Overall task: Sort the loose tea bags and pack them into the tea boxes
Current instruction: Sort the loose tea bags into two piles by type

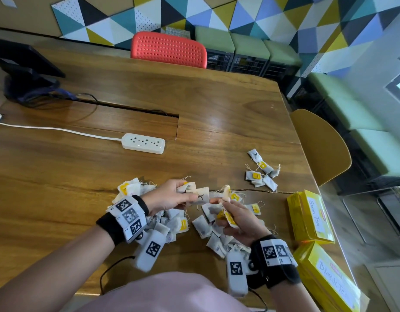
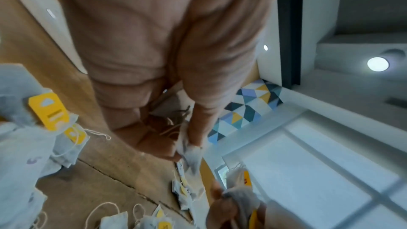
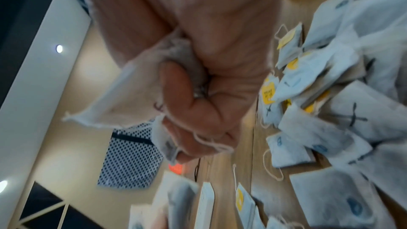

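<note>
Head view, upper half of the frame: a white multi-socket power strip (image 1: 143, 143) lies on the brown wooden table (image 1: 217, 104), its cord running off to the left edge; a dark monitor base (image 1: 25, 79) stands at upper left, a red perforated plastic chair (image 1: 168, 49) at top centre, and a mustard-yellow chair (image 1: 322, 145) at the right table edge. At lower right you see two yellow cardboard tea boxes, one hand-labelled "Green Tea" (image 1: 309, 216) and, nearer the bottom corner, one labelled "Black Tea" (image 1: 327, 278). A small separate cluster of white tea bags (image 1: 262, 173) lies above the green box, well apart from the large loose heap of white paper tea bags with yellow tags (image 1: 194, 219), which your forearms and wrist-mounted cameras partly cover.

Only the head view shows the boxes. The right wrist view alone shows black X marks and blue ring marks on bags in the heap (image 3: 352, 119); the left wrist view is blurred.

Your left hand (image 1: 169, 195), over the heap, grips several bags, one marked X. Your right hand (image 1: 239, 219), just beside it, has its fingers closed round a bunch of bags and yellow tags.
</note>
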